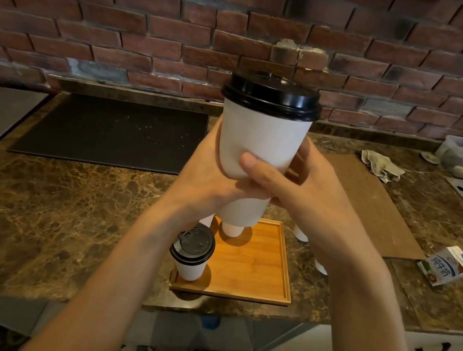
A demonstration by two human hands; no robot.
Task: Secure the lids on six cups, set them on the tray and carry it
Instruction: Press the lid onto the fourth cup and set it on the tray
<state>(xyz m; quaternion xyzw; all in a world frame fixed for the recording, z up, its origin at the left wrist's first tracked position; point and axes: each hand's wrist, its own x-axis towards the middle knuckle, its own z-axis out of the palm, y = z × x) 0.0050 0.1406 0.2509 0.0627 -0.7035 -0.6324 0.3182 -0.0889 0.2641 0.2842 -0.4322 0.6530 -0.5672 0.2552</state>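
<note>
I see the left hand [209, 178] and right hand [305, 192] gripping one white cup [263, 138], upright in the air above the wooden tray [255, 266], its black lid [272, 94] on. A second lidded cup [191, 255] stands at the tray's near left corner. A milk carton [448, 266] lies towards the counter's [68, 211] right edge.

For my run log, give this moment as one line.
hands: left hand and right hand grip white paper cup with black lid | square wooden tray: lidded white cup near-left corner

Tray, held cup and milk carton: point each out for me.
tray [256, 264], head view, bare wooden floor.
held cup [261, 137], head view, white wall under the lid.
milk carton [447, 267], head view, printed side.
</note>
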